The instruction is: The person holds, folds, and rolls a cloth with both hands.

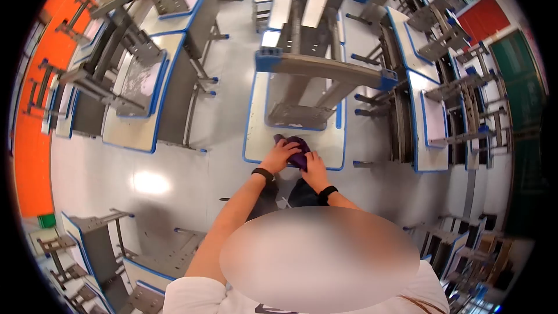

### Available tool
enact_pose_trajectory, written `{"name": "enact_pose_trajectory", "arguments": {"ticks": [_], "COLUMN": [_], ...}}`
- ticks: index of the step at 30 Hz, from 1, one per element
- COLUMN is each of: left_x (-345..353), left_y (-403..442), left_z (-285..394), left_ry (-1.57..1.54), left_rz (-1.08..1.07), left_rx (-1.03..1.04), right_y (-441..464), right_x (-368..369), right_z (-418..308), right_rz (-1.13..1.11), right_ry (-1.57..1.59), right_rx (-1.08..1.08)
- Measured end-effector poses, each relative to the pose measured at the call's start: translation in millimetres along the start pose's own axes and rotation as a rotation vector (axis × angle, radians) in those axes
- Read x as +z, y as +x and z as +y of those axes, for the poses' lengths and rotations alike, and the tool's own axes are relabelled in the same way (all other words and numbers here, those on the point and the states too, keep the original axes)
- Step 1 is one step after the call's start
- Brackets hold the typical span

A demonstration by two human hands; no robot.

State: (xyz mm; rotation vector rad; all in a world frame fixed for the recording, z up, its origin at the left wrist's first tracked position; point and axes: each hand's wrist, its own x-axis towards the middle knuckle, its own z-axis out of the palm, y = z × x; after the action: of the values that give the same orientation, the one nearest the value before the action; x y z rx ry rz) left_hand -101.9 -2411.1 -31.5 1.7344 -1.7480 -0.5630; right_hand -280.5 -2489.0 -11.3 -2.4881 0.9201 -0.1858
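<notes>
A crumpled dark purple cloth (297, 150) lies over the near edge of a pale desk (256, 139) with blue trim. My left hand (281, 156) is on the cloth's left side, fingers curled over it. On its right side my right hand (315, 171) grips the cloth's lower edge, close to the desk's front rim. Just beyond the cloth, an upturned stool (299, 102) rests on the desktop, its grey legs and blue-capped foot bar rising toward me.
Rows of desks with upturned stools stand on the left (131, 131) and on the right (430, 154). More desks (104, 244) are behind me. A grey floor aisle (224, 81) runs along the left side of my desk. A green board (520, 75) hangs on the right wall.
</notes>
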Motion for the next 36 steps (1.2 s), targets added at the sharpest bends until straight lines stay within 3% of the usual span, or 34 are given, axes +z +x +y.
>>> {"name": "enact_pose_trajectory", "arguments": {"ticks": [9,12,16,23,32,36], "left_x": [-50.5,-54.6,-45.2,-13.9,62.2,84.0], "left_y": [-95.7,-108.4,-99.9,-37.0,63.7,89.4], "left_z": [-26.9,-15.1,-3.9,7.1,65.9,81.6], "left_ry": [0.111,0.114,0.211,0.183,0.310,0.505], "left_rz": [0.267,0.250,0.264,-0.051,-0.224,-0.259], "left_rx": [-0.294,-0.402,-0.353,-0.179,0.081,0.062], "right_y": [51.5,56.9,50.9,18.7,-23.0,-19.8], "right_x": [63.0,59.5,49.8,13.4,-57.7,-80.2], "right_z": [-73.6,-83.2,-66.7,-7.4,85.3,97.7], "right_rz": [-0.226,-0.238,-0.221,-0.073,0.163,0.094], "right_ry": [-0.045,-0.025,-0.012,-0.001,-0.009,0.015], "right_rx": [-0.345,-0.399,-0.401,-0.264,-0.019,-0.009]}}
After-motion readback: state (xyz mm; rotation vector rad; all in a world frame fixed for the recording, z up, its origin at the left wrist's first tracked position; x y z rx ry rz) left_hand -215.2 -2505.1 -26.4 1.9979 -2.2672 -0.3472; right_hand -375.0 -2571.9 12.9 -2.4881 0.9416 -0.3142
